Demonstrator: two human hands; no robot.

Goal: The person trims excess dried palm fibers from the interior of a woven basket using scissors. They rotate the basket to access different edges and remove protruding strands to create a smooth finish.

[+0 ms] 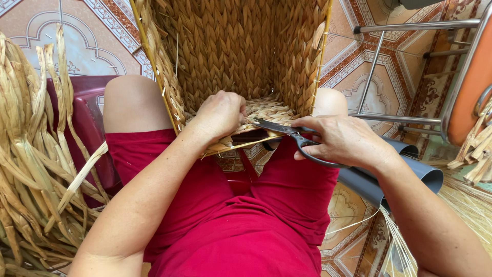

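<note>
Woven straw basket (230, 46), tan braided fibre, lies tipped on its side across the person's knees, its open mouth toward the camera and its braided base at the far end. Left hand (220, 114) reaches into the mouth at the lower left wall, fingers (239, 120) curled together and pinching a flat loose strand (241, 143) that sticks out from the weave at the rim. Right hand (344, 139) grips black scissors (287, 132) by the loop handles, fingers clamped through and around them. Blades point left toward the left hand, tips just beside the pinched strand; blades look nearly closed, can't tell if they touch the fibre.

Person is seated, red shorts (246, 215), bare knees on both sides of the basket. Dark red plastic stool (87, 118) at left, partly behind a big bundle of dried flat straw strips (36, 169) that fills the left edge. Grey plastic tube (394, 174) lies under the right forearm, beside the right thigh, thin pale fibres (400, 246) spread out below it. Metal chair frame (410, 66) with orange seat (474, 77) at upper right. More dried straw (474, 154) at the right edge. Patterned tile floor (77, 41) in brown, cream and white under everything.
</note>
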